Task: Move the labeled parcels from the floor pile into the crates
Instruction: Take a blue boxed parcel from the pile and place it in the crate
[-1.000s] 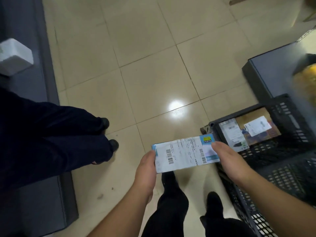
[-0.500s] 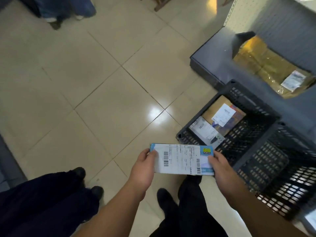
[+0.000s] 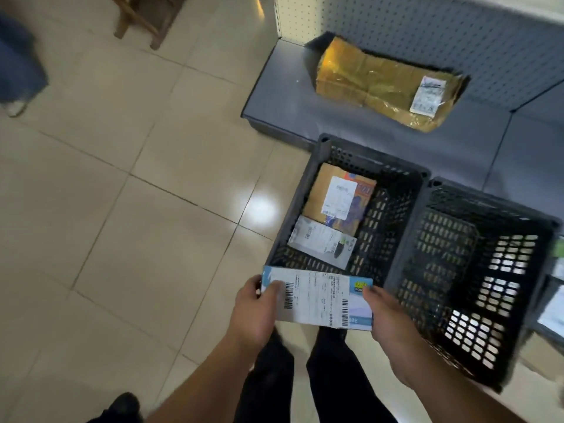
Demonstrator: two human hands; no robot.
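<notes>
- Two dark crates are standing side by side: the left crate (image 3: 332, 148) and the right crate (image 3: 488, 190).
- Four parcels are showing: one blue-edged parcel (image 3: 317, 300), a brown box (image 3: 323, 190) and a grey packet (image 3: 320, 242) lying in the left crate, and a yellow package (image 3: 366, 83) lying on one grey shelf (image 3: 274, 96).
- Two hands are showing: left hand (image 3: 254, 312), right hand (image 3: 387, 319).
</notes>
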